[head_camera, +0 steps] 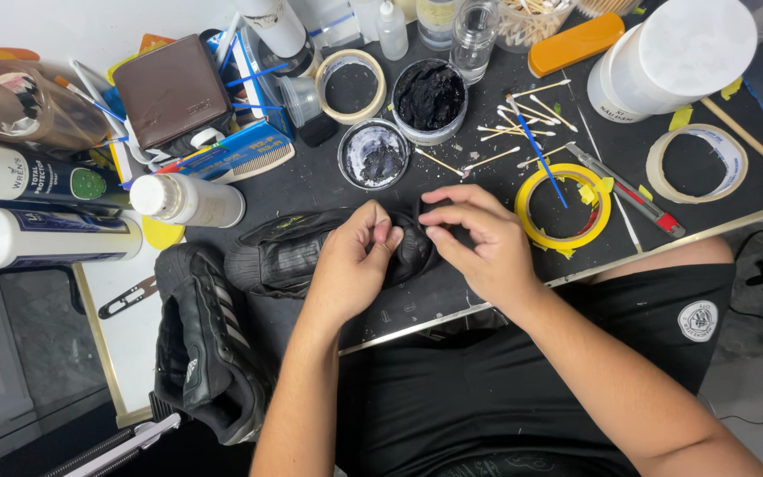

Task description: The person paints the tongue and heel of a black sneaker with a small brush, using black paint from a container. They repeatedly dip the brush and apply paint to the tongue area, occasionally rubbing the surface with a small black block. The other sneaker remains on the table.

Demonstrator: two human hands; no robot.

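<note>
A black shoe (284, 252) lies on its side on the dark work mat (328, 181), its toe pointing right. My left hand (355, 265) grips the toe end from the near side, thumb and fingers pinched on the leather. My right hand (479, 243) holds the same toe end from the right, fingertips pressed on the black material. The tip of the shoe is hidden under both hands. A second black shoe (205, 344) with pale stripes rests at the table's near left edge.
Behind the hands stand an open jar of black paste (430, 97), its lid (373, 155), tape rolls (562, 208) (695, 163) (351, 86), cotton swabs (523, 115), a blue brush (540, 163), a white tub (673, 57). Left: white bottles (187, 200), a brown wallet (174, 88), a comb (262, 159).
</note>
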